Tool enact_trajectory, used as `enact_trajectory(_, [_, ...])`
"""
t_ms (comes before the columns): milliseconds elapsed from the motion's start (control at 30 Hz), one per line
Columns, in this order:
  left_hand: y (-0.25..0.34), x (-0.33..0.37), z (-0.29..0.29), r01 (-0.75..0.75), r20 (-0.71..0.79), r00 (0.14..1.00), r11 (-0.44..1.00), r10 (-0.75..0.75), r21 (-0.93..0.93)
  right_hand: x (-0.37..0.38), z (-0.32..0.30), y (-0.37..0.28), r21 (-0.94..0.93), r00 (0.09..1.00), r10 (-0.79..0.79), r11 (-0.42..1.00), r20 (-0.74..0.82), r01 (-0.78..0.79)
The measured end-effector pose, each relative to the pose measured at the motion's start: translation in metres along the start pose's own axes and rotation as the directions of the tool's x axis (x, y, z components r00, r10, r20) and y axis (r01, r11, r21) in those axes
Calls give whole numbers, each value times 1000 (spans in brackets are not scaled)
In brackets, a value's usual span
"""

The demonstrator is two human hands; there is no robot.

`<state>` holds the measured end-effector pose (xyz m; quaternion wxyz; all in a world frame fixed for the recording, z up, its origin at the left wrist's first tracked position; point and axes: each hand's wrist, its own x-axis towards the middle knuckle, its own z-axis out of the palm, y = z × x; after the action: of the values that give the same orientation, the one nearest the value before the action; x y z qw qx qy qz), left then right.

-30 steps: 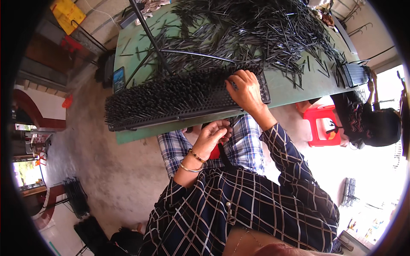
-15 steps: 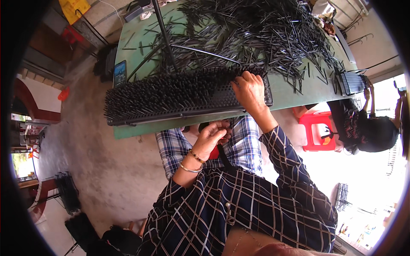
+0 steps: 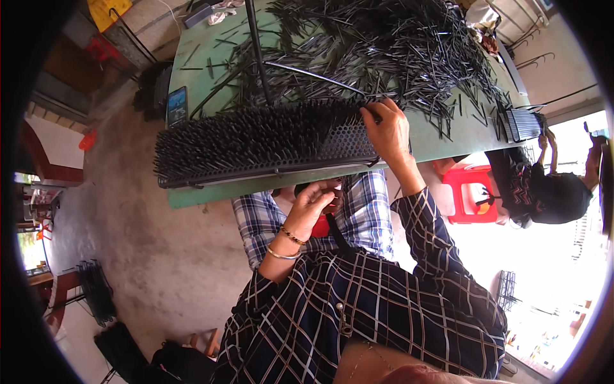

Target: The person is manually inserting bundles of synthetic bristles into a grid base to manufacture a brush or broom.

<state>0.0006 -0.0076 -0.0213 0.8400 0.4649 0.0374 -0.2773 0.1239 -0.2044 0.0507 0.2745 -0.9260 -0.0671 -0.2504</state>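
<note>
A long black perforated rack point(image 3: 345, 143) lies along the near edge of the green table. Thin black sticks point(image 3: 243, 137) stand upright in its holes, packed densely on the left and middle; bare holes show towards the right. My right hand point(image 3: 387, 131) is over the rack's right end, its thumb and fingers bent together; whatever they pinch is too dark to make out. Below the table's front edge, above my lap, my left hand point(image 3: 313, 208) has its fingers curled inward with the thumb against them. Its grip is partly hidden.
Loose black sticks point(image 3: 384, 51) are heaped over the green table point(image 3: 441, 144). A dark upright rod point(image 3: 256, 51) rises behind the rack. A phone point(image 3: 177, 104) lies at the left. Another person point(image 3: 556, 192) works at the right, by a red stool point(image 3: 464, 192).
My right hand has moved a little to the right along the rack, uncovering more bare holes. My left hand stays nearly where it was. The whole view has shifted slightly.
</note>
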Motion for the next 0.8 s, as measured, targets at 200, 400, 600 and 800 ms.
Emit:
enact_trajectory(200, [3,1,5,10,16,1000,1000,-10,20,-11,2,20,-25,994,-83,996,70,85])
enact_trajectory(400, [53,-2,27,-56,103,994,990,43,130,-11,-13,22,145,998,65,987,0,-64])
enact_trajectory(600, [166,58,83,-248,237,958,884,162,397,-31,-36,151,137,921,356,932,-159,-337])
enact_trajectory(800, [213,244,103,-271,235,929,94,285,958,-72,2,197,36,908,305,951,-287,-308])
